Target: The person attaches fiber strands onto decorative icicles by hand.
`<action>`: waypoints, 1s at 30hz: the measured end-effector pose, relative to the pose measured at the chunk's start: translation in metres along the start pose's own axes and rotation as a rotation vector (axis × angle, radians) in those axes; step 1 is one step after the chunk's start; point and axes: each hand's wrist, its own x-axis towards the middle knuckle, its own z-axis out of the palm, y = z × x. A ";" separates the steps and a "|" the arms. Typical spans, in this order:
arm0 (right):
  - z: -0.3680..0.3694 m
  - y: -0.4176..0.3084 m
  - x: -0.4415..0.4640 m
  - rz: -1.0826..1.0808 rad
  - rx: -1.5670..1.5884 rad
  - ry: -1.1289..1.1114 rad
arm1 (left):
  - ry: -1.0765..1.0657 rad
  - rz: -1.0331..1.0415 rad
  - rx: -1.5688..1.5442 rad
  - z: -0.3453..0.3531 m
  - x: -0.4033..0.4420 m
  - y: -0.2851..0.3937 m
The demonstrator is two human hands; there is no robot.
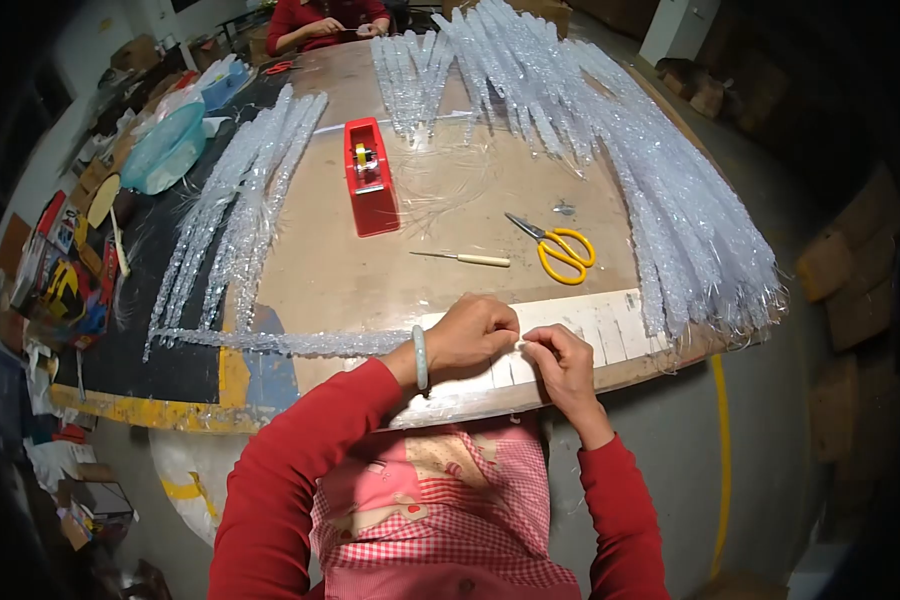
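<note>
My left hand (470, 335), with a pale bangle (420, 358) at its wrist, is closed near the table's front edge. The clear glittery strand (300, 342) runs leftward from under that wrist along the table; its right end is hidden by the hand. Just to the right, my right hand (562, 370) pinches a tiny whitish bit between thumb and forefinger, too small to name. Both hands nearly touch above a white marked strip (615, 325). Beyond them lie an awl (482, 260) with a pale handle and yellow-handled scissors (567, 256).
A red tape dispenser (372, 180) stands mid-table. Glittery strands lie in bundles at the left (255, 190), far middle (410, 80) and right (690, 210). A teal bowl (165, 148) sits at the left. Across the table, a co-worker's hands (355, 27) hold something thin.
</note>
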 end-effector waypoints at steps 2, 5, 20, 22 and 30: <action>-0.001 -0.001 -0.002 -0.010 -0.005 -0.004 | 0.040 0.152 0.038 0.000 0.001 0.001; -0.001 0.000 -0.002 -0.028 -0.016 -0.004 | 0.054 0.241 0.103 0.002 0.003 -0.003; 0.002 0.016 -0.007 0.114 0.191 0.002 | -0.015 0.067 0.086 0.000 0.006 0.004; -0.001 0.019 -0.007 0.132 0.200 -0.061 | -0.002 0.101 0.110 0.000 0.006 0.002; 0.001 0.015 -0.008 0.141 0.172 -0.027 | -0.007 0.089 0.095 0.000 0.008 -0.004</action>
